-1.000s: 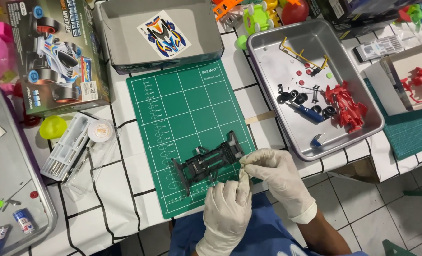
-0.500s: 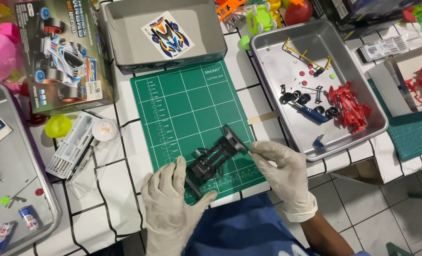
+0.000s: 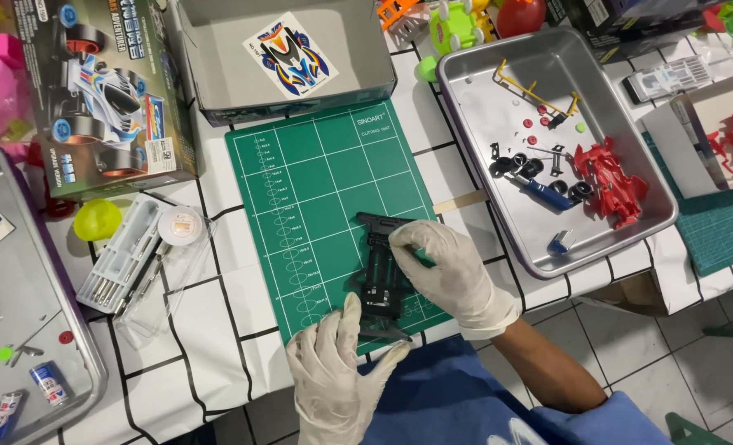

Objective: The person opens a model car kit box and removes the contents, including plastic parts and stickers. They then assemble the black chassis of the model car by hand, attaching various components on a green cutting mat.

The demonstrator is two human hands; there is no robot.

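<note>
Chassis (image 3: 380, 276) sits between left hand (image 3: 333, 375) and right hand (image 3: 453, 276).

Both the left hand (image 3: 333, 379) and the right hand (image 3: 453, 272) wear thin whitish disposable gloves, above blue clothing.

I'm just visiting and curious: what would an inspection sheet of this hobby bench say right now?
Surface: white grid-patterned table with a green cutting mat on it.
Job's things: black toy car chassis lying over the mat.
Clutter: metal tray holding a red car body, black wheels and small parts; grey box with a sticker sheet; model kit box; clear tool case; second tray at left.
Grippers: gloved left hand at the chassis's near end, gloved right hand gripping its side.
Cables: nothing seen.
Surroundings: tiled floor; colourful toys along the far edge.
</note>
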